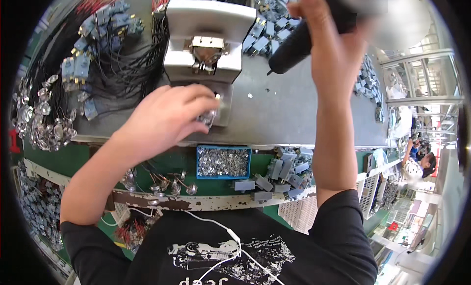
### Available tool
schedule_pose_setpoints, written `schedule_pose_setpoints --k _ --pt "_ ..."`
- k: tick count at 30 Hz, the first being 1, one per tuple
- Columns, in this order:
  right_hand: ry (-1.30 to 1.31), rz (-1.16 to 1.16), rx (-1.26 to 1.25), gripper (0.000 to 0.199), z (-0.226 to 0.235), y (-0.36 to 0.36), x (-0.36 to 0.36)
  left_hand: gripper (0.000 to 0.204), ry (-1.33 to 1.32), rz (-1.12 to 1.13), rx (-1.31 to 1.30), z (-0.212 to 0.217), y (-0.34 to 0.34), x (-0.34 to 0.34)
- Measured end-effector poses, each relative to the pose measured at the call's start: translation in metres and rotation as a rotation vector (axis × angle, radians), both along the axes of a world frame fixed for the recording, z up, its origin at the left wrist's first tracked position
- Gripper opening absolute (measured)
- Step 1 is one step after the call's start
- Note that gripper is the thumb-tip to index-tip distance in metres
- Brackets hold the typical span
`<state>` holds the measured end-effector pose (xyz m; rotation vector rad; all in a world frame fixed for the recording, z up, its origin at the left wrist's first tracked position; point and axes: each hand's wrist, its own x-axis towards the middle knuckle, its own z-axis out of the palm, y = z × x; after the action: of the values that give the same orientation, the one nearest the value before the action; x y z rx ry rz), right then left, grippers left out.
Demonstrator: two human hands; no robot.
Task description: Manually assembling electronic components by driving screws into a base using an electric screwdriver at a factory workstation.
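Observation:
My left hand is closed in a pinch on a small shiny metal part, partly hidden by the fingers. It is just above a metal base plate in front of a white and metal bench fixture. My right hand, blurred at the fingers, is around a black electric screwdriver at the upper right. The tool's thin tip points down and left, over the grey metal work surface and apart from the fixture.
Grey-blue switch-like blocks are heaped behind; wired blocks and round metal pieces lie left. Nearer me are a blue tray of small metal parts and more grey blocks. A person is far right.

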<state>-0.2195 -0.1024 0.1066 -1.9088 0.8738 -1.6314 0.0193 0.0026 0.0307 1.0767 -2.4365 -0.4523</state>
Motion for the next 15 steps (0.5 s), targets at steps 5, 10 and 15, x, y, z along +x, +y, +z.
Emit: schedule_pose_setpoints --k 5,10,15 --pt "-0.191 -0.21 -0.475 0.044 -0.029 0.003 -0.026 0.022 0.134 0.794 -0.672 0.038 -0.048 0.088" --pt "0.931 -0.28 0.161 0.033 -0.103 -0.03 -0.064 0.033 -0.078 0.69 -0.326 0.042 -0.121 0.19" --pt "1.04 -0.209 0.235 0.035 -0.108 -0.027 -0.064 0.055 -0.276 0.678 -0.327 0.074 -0.079 0.147"
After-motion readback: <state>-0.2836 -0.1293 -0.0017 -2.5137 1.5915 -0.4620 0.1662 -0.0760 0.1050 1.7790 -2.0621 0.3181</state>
